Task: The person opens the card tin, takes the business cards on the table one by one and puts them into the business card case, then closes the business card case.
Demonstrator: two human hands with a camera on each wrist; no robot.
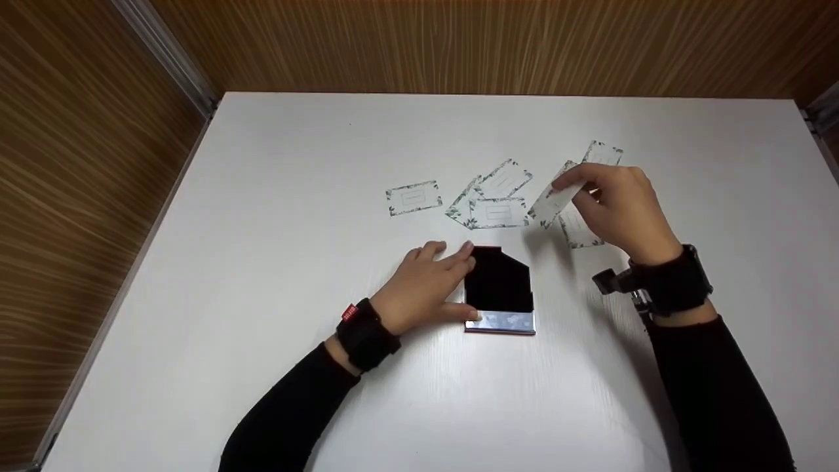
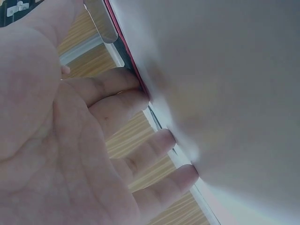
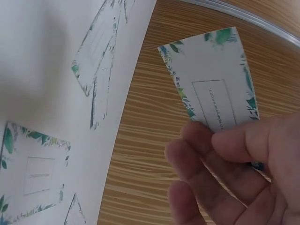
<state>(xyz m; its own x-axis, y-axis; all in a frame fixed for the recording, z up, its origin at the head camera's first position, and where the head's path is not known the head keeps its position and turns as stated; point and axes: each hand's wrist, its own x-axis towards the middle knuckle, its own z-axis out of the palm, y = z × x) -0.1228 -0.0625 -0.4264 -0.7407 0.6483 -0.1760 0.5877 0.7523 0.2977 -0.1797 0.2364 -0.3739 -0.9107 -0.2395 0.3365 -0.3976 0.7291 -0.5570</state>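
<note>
A black card case (image 1: 499, 282) with a shiny metal strip lies on the white table. My left hand (image 1: 423, 288) rests at its left side, thumb on the strip and fingertips at the upper left edge; the left wrist view shows the fingers (image 2: 124, 96) against the case's red edge. My right hand (image 1: 619, 206) pinches a leaf-bordered card (image 1: 552, 200) between thumb and fingers, raised off the table. In the right wrist view that card (image 3: 211, 70) stands tilted, its small printed frame facing the camera.
Beyond the case lie a single card (image 1: 413, 198) on the left and a cluster of overlapping cards (image 1: 498, 213) in the middle. More cards (image 1: 602, 154) lie around the right hand. Wood-grain panels (image 1: 491, 46) stand behind and left of the table (image 1: 295, 144).
</note>
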